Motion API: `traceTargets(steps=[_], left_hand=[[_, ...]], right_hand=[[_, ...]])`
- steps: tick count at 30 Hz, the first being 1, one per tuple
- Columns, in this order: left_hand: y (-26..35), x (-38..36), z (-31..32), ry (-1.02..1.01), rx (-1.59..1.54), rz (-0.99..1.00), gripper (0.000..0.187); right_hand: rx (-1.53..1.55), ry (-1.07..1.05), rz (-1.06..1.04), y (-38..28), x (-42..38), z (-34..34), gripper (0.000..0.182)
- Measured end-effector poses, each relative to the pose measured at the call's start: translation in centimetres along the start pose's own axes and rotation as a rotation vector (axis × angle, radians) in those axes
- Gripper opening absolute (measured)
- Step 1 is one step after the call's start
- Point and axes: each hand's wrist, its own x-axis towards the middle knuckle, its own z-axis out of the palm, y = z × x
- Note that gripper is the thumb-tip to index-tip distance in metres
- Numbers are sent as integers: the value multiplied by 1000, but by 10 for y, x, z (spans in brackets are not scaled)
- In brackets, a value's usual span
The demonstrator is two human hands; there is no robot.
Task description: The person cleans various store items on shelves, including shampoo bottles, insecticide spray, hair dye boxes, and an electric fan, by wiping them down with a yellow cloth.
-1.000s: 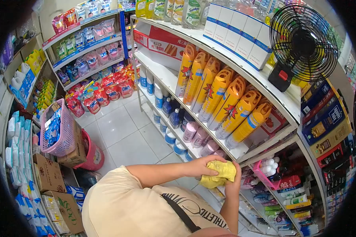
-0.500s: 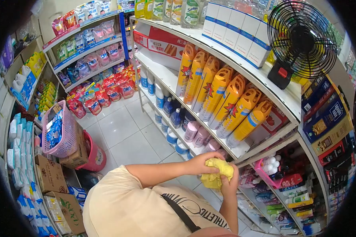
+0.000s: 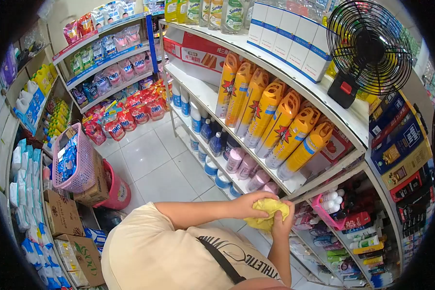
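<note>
A crumpled yellow cloth (image 3: 268,212) is held between both hands, near the front edge of the shelf unit. My left hand (image 3: 253,205) grips its left side, with the thumb lying over the cloth. On the right side, my right hand (image 3: 282,218) has its fingers and thumb pressed on it. Just above and beyond the hands, a row of orange spray cans (image 3: 270,126) stands on a white shelf. Pink bottles (image 3: 246,169) stand on the level below them.
A black fan (image 3: 369,47) and white boxes (image 3: 290,41) stand on the top shelf. At the right is a pink basket (image 3: 324,212) among small goods. Leftward, a pink crate (image 3: 77,181) sits by cartons. Red detergent bags (image 3: 139,114) lie on the tiled floor (image 3: 159,180).
The cloth has shifted slightly and is bunched differently. Both hands have moved a little, with the left hand's fingers now slightly lower and the cloth still held between them.
</note>
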Motion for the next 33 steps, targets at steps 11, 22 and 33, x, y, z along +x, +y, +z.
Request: traceTargets(steps=[11, 22, 33], left_hand=[[-10, 9, -10, 102, -420, -288, 32], [0, 7, -14, -130, -514, -327, 34], [-17, 3, -6, 116, -402, -400, 15]], right_hand=[[-185, -47, -143, 3, -3, 2, 37], [-289, -98, -21, -8, 0, -1, 39], [173, -46, 363, 23, 7, 1, 23]])
